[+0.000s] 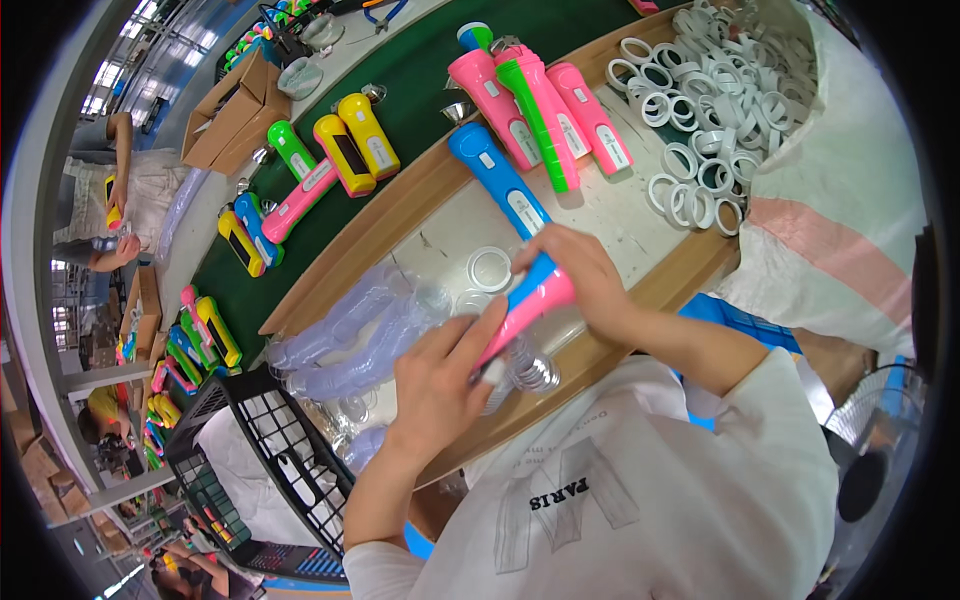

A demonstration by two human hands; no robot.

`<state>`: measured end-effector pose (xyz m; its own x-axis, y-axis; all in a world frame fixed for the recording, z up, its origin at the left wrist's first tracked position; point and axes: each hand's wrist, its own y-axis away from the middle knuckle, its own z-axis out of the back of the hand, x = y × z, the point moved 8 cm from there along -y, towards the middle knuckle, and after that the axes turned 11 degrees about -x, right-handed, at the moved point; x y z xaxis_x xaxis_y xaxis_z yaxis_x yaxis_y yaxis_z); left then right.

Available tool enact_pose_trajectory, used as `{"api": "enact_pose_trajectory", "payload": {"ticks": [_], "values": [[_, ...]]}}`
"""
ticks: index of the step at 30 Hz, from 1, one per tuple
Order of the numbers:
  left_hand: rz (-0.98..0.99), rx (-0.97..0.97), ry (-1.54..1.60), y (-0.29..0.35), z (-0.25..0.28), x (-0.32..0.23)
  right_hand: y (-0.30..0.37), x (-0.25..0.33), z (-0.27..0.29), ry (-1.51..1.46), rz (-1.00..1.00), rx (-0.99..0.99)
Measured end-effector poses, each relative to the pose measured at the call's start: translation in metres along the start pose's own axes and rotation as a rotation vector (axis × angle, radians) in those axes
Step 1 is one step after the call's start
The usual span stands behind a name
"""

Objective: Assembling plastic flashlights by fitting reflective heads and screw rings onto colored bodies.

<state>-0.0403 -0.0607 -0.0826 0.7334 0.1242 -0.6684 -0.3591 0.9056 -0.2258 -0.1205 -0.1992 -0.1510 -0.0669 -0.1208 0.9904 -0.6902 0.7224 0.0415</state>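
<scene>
Holding pink-and-blue flashlight [527, 310] in both hands, just on near side of blue flashlight [490, 170] lying on bench [430, 245]. Using blue flashlight as landmark for all below.

Left grip [438, 375]: narrow, fingers wrapped around the flashlight end farther from landmark. Right grip [585, 275]: curled over the end nearer landmark, fingertips close to its near end. Exact thumb placement on right: can't tell, hidden.

Near side of landmark, before the hands: clear round part [489, 251] flat on bench. Further to near side, by the left fingers: clear stacked parts [535, 368], partly covered. Left of landmark, toward near side: long bluish clear stacks [350, 345], lying side by side.

Just right of landmark, in a cluster: pink flashlight [495, 110], pink-and-green flashlight [540, 115], second pink flashlight [592, 120]. Far right of landmark: heap of white rings [705, 90], some spilling toward near side; beyond them, white sack [840, 190] with pink band.

At far end of landmark: small shiny cup [457, 109]. Left of landmark, past wooden strip [365, 235]: yellow flashlights [368, 137] plus others on green belt [425, 70]. Well left of landmark, toward near side: black crate [262, 420] with white lining.
</scene>
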Motion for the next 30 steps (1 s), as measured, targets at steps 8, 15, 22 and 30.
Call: {"api": "enact_pose_trajectory", "payload": {"ticks": [8, 15, 22, 30], "values": [[0.356, -0.163, 0.384, 0.023, -0.012, 0.042, -0.009, 0.002, -0.008, -0.316, -0.322, 0.154], [0.321, -0.340, 0.237, 0.047, -0.038, 0.026, 0.012, 0.008, -0.025, -0.706, -0.202, 0.036], [0.925, 0.327, 1.614, 0.080, -0.087, -0.029, 0.033, 0.018, -0.046, -1.013, -0.251, 0.213], [0.588, 0.017, 0.734, 0.075, -0.067, -0.007, 0.037, 0.028, -0.032, -0.742, -0.101, 0.095]]}}
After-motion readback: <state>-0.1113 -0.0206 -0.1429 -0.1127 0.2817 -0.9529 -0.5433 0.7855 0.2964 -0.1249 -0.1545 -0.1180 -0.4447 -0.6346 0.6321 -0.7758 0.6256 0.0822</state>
